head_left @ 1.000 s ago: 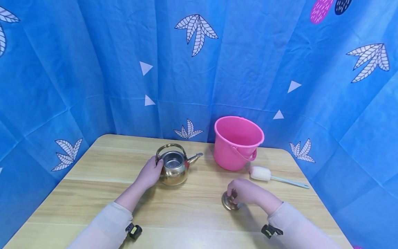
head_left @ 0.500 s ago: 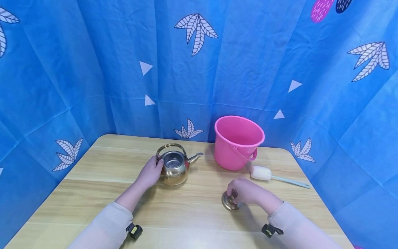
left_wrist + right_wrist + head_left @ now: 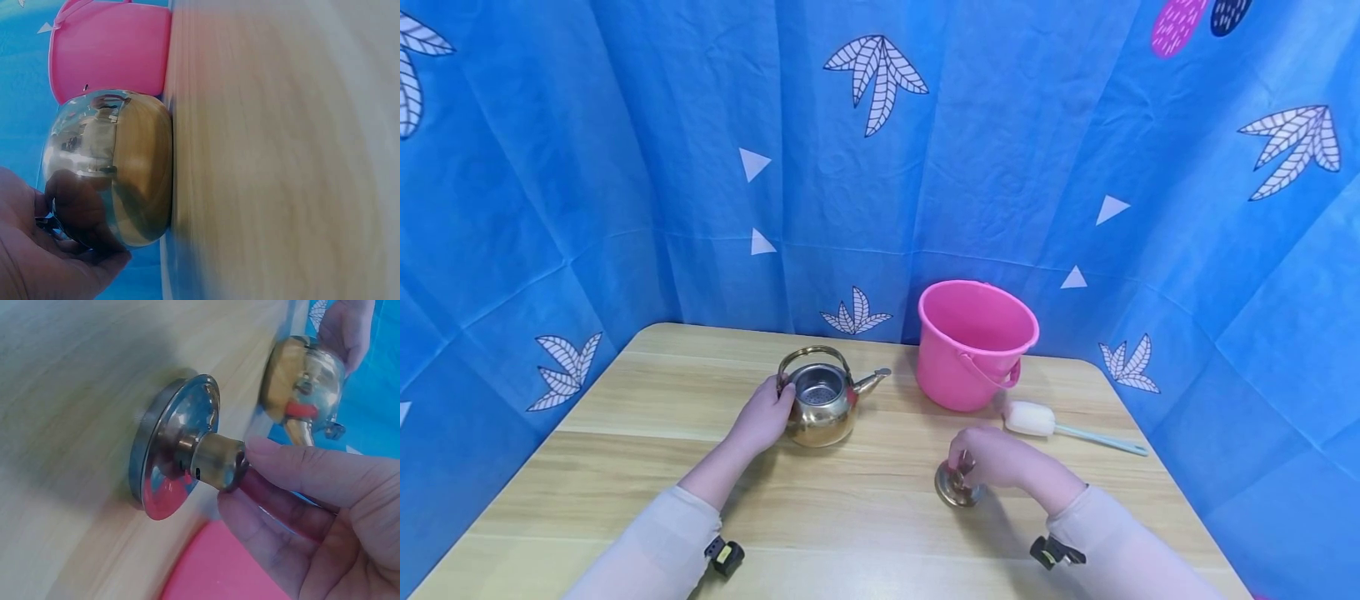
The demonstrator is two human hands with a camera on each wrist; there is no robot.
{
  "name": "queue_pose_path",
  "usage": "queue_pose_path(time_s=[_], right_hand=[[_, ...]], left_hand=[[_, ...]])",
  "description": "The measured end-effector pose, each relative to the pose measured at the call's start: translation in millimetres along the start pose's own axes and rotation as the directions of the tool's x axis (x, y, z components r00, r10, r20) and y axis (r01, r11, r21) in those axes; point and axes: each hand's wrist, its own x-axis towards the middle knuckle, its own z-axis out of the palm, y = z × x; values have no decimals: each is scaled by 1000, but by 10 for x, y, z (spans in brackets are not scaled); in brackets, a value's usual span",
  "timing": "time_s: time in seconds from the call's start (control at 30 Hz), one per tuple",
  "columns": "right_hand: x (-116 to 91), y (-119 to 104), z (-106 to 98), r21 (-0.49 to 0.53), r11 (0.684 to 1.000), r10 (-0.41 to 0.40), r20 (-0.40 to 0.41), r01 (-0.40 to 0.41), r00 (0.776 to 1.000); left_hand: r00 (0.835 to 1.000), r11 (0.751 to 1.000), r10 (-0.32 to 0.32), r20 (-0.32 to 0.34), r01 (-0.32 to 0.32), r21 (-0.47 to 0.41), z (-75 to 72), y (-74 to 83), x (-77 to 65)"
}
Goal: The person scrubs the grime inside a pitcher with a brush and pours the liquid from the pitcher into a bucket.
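Note:
A brass-coloured kettle [image 3: 822, 421] stands lidless on the table, its spout pointing right in the head view. My left hand [image 3: 765, 414] grips the left end of its arched handle [image 3: 811, 350], close against the body. The left wrist view shows that hand [image 3: 47, 244] beside the shiny kettle wall [image 3: 112, 162], with part of the grip hidden. Nearer the front lies the round kettle lid [image 3: 953, 490], flat on the table with its knob up. My right hand [image 3: 992, 458] pinches the knob [image 3: 219, 461] between thumb and fingers, seen closely in the right wrist view.
A pink bucket [image 3: 951, 375] stands at the back of the table, right of the spout, its handle hanging down. Beside it lies a white sponge brush [image 3: 1030, 418] with a pale blue handle. A blue patterned curtain [image 3: 850, 183] hangs behind the wooden table [image 3: 850, 533].
Almost everything stays put. The right fingers have shifted very slightly at the lid's knob, while the kettle and left hand have not moved.

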Motion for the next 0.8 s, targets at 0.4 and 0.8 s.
queue_pose_path(time_s=[0.4, 0.8], right_hand=[[-19, -67, -130, -5, 1000, -5, -21, 5, 1000], [18, -140, -231, -23, 999, -48, -59, 47, 997]], left_hand=[[1000, 1000, 0, -5, 0, -10, 12, 13, -10], [1000, 1000, -11, 8, 11, -12, 10, 7, -11]])
